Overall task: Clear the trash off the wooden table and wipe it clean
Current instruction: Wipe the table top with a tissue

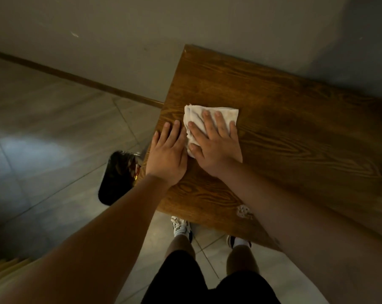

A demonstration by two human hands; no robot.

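Note:
A folded white cloth (199, 116) lies on the brown wooden table (295, 132) near its left edge. My right hand (214, 143) presses flat on the cloth, fingers spread over it. My left hand (167, 154) lies flat on the bare wood just left of the cloth, at the table's left edge, holding nothing. A small whitish crumpled scrap (242, 211) sits near the table's front edge, beside my right forearm.
A black-lined trash bin (116, 176) with wrappers inside stands on the tiled floor just left of the table. A wall runs behind the table. My legs and shoes (181, 227) are at the table's front edge.

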